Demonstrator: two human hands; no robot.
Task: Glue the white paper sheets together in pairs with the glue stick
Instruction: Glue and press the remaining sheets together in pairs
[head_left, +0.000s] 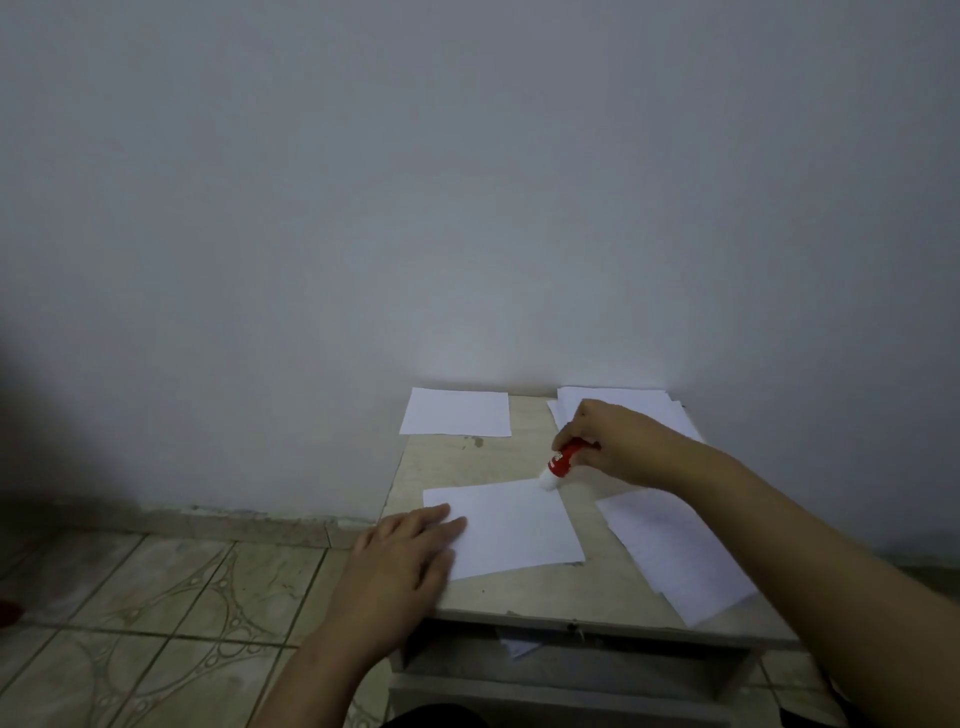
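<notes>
Worn table (467, 462) against grey wall (363, 182), tiled floor (156, 597).

One head-worn wide-angle view, looking forward and down from above the near edge of the bench (519, 605).

From here I see it facing the wall (467, 182), which fills the upper half; the bench sits low and right of centre, close enough that both forearms enter from the bottom, with tiled floor (156, 597) off its left edge. No second view shares it.
</notes>
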